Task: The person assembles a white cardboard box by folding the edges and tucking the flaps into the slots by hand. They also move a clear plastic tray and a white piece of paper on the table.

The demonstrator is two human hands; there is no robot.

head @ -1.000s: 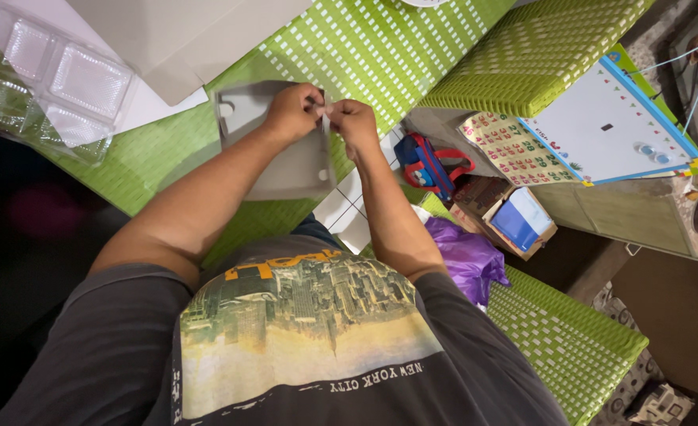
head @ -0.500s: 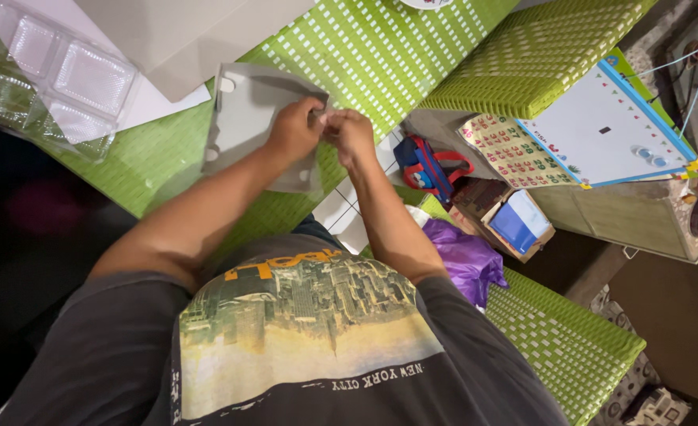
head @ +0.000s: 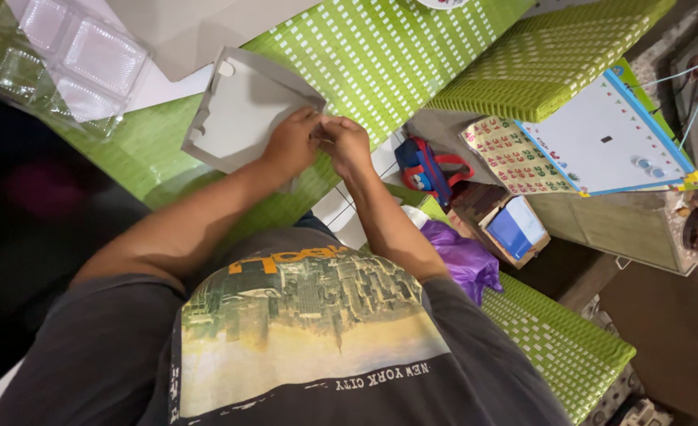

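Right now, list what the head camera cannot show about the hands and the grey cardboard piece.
- Grey cardboard piece: its near corner is hidden under the left hand.
- Right hand: fingertips tucked against the left, so the grip is unclear.
- Clear plastic tray: cut off by the top-left edge.

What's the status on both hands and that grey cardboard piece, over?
Left hand and right hand both pinching the grey cardboard piece at its near corner. Held over green woven mat. Nothing in the way.
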